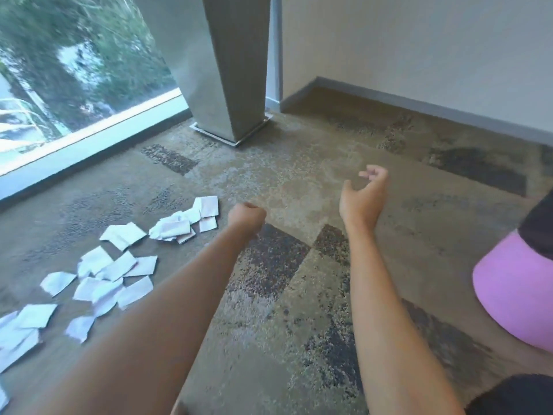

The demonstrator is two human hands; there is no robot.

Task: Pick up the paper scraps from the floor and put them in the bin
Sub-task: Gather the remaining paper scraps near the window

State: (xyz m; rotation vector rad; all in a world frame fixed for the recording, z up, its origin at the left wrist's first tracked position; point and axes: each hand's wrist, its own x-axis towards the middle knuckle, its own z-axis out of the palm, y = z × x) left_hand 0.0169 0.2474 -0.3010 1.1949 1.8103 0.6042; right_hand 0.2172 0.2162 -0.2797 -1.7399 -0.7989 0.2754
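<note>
Roughly twenty white scraps (119,265) lie scattered on the carpet (299,181) to the left of your left hand (247,217), none held. That hand is curled into an empty fist; your right hand (363,199) hangs loosely curled, holding nothing. One pink bin (514,295) sits right of it.

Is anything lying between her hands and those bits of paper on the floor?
Nothing visible does. Only bare carpet lies between the left hand and the nearest paper scraps; the right hand is further off.
</note>
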